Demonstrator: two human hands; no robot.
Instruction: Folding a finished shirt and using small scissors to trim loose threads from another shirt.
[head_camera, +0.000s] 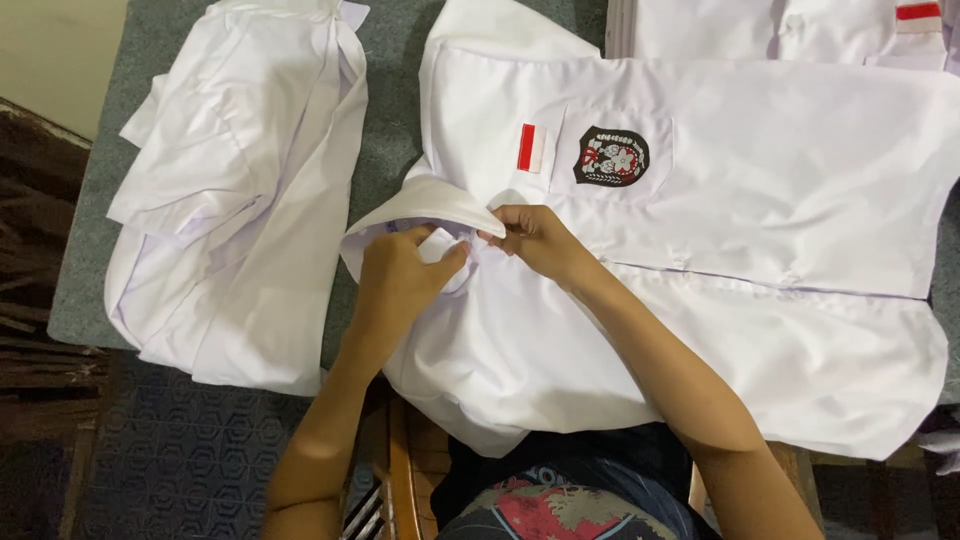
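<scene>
A white shirt (780, 200) lies spread across a grey-covered table (395, 110), its collar (420, 205) toward me at the left. A dark round badge (611, 157) sits on its chest pocket, with a red-and-white patch (531, 148) beside it. My left hand (400, 275) pinches the fabric just under the collar. My right hand (535, 235) grips the collar's edge next to it. Both hands meet at the neck opening of the shirt.
A pile of folded white shirts (240, 190) lies at the left of the table. Another white garment (790, 30) with a red patch lies at the far right. A wooden chair edge (400, 480) and a dark patterned floor (170, 460) are below.
</scene>
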